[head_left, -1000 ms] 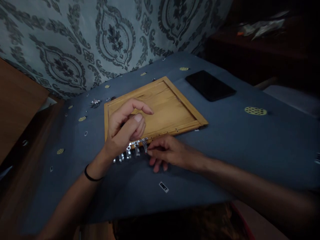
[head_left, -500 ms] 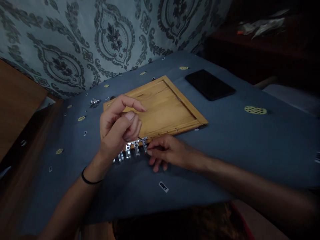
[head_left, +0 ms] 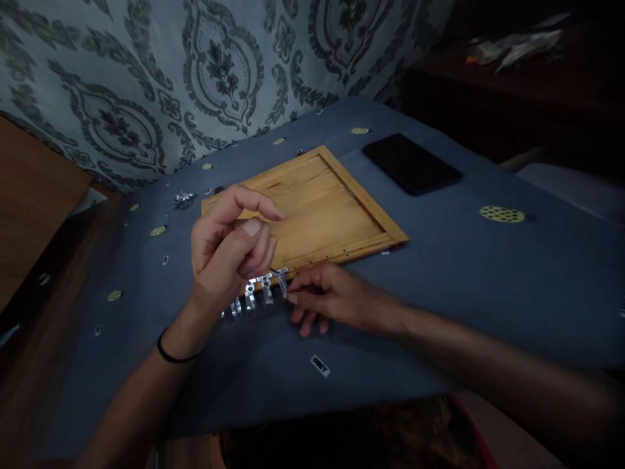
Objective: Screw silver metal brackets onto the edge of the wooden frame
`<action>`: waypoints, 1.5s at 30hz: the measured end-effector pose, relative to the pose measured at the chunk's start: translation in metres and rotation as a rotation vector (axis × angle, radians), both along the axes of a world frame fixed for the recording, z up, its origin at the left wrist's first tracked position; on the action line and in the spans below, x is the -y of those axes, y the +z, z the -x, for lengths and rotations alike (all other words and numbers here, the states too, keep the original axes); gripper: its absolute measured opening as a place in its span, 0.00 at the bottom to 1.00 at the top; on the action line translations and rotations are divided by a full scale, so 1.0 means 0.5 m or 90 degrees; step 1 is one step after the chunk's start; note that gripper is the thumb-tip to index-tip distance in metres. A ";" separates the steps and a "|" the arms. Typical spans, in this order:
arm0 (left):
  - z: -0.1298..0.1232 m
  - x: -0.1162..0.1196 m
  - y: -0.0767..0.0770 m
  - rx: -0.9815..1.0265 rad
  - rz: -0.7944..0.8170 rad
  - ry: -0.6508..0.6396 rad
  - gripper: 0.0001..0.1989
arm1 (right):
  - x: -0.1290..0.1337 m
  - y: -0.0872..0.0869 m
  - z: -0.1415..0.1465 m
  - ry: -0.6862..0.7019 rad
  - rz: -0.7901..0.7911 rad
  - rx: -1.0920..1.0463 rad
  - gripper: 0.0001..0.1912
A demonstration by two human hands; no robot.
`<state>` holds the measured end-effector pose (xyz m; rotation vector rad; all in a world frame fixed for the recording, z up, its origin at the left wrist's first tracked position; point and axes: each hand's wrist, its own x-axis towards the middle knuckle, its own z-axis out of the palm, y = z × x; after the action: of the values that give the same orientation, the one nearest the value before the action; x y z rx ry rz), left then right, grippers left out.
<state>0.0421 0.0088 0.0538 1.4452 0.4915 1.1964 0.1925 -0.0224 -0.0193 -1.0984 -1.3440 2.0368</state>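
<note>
A framed wooden board (head_left: pixel 317 208) lies on the blue cloth. Along its near edge runs a row of shiny metal hooks (head_left: pixel 267 288), the left ones partly behind my left hand. Above that edge my left hand (head_left: pixel 237 238) has its fingers curled in, the index bent forward; a thin dark piece shows below it, and what the fingers hold, if anything, is hidden. My right hand (head_left: pixel 322 296) pinches the rightmost metal hook (head_left: pixel 282 285) between thumb and index finger, at the board's near edge.
On the blue tablecloth (head_left: pixel 469 293), a black tablet-like slab (head_left: pixel 413 164) lies right of the board. Small metal pieces (head_left: pixel 184 199) sit to its left. A patterned wall (head_left: pixel 224 71) stands behind the table. Plastic wrapping (head_left: pixel 522 49) rests on dark furniture at the back right.
</note>
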 end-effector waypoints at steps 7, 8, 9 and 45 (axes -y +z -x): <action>-0.001 -0.006 -0.008 0.003 -0.017 -0.023 0.04 | 0.000 0.000 0.001 -0.002 -0.006 -0.005 0.10; 0.000 -0.006 -0.008 -0.004 -0.014 -0.015 0.04 | 0.000 0.001 0.001 -0.002 -0.004 0.002 0.10; 0.000 -0.006 -0.008 -0.013 -0.007 -0.005 0.03 | 0.000 0.001 0.001 -0.002 -0.004 0.006 0.10; -0.031 0.001 -0.011 -0.020 -0.013 0.086 0.05 | 0.002 0.007 0.000 -0.002 -0.009 0.021 0.11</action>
<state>0.0576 0.0085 0.0486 1.4684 0.6078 1.2898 0.1926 -0.0235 -0.0159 -1.1314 -1.3688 2.0126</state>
